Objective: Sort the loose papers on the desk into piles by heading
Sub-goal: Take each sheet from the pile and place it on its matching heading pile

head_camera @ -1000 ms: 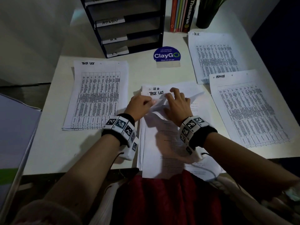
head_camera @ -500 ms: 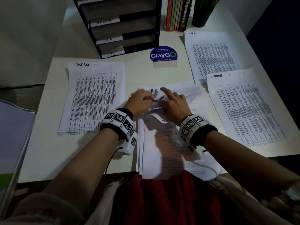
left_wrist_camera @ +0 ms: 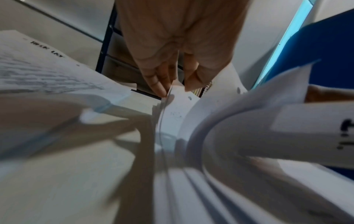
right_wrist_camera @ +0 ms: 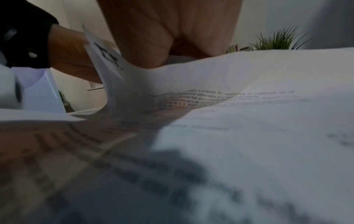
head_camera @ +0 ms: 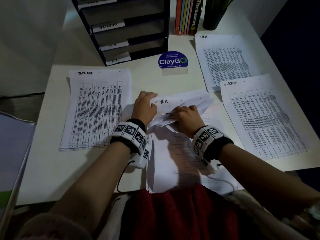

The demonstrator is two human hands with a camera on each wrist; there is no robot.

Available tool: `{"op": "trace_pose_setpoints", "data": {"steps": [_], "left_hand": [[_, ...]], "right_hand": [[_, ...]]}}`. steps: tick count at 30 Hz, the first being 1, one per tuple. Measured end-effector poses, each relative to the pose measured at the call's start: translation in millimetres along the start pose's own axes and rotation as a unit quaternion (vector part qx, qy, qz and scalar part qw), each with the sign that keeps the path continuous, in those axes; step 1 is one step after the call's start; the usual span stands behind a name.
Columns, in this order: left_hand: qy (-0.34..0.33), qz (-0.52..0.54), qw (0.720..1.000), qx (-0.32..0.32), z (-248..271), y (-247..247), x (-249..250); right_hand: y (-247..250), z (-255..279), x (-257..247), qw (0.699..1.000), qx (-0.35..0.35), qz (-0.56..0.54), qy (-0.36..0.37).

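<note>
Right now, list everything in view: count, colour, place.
TASK LIST pile: one, white, desk left.
H.R. pile: one, white, far right.
ADMIN pile: one, white, near right.
Unsorted stack: one, white, centre, H.R. sheet showing.
Tray rack: one, black, far left.
Books: several, coloured, upright at back.
Plant pot: one, black, beside books.
ClayGo sign: one, blue, centre back.
Left hand: pinching stack corner.
Right hand: gripping lifted sheets.

Left hand [head_camera: 144, 108] fingers pinching; right hand [head_camera: 186, 116] fingers curled, gripping.
</note>
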State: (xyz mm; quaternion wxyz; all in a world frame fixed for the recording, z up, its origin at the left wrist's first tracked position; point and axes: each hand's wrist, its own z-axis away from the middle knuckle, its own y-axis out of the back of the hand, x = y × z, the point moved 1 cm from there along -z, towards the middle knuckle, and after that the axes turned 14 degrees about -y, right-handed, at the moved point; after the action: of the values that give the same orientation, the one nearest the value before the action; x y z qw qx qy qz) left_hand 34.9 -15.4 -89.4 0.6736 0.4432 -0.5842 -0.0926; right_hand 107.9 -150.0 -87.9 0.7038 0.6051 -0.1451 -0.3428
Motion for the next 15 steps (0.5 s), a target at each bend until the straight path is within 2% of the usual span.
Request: {"op": "trace_pose_setpoints", "data": {"steps": [4, 11, 13, 15], "left_hand": [[-0.032, -0.057, 0.998, -0.015, 5, 0, -3], [-0.031, -0.039, 0.999, -0.009, -1, 6, -4], [-0.04, -0.065, 0.997, -0.031, 2, 6, -3], [-0.044, -0.102, 0.993, -0.049, 5, 6, -3]], "right_hand": [[-7, -1, 1, 1.0, -0.017, -0.001, -0.01], [3, -2, -5, 0.99, 0.061, 0.123, 0.036], [8, -7, -7, 0.988, 0.05, 0.137, 0.059], [14, -14, -9, 0.986, -0.002, 0.152, 0.074]]}}
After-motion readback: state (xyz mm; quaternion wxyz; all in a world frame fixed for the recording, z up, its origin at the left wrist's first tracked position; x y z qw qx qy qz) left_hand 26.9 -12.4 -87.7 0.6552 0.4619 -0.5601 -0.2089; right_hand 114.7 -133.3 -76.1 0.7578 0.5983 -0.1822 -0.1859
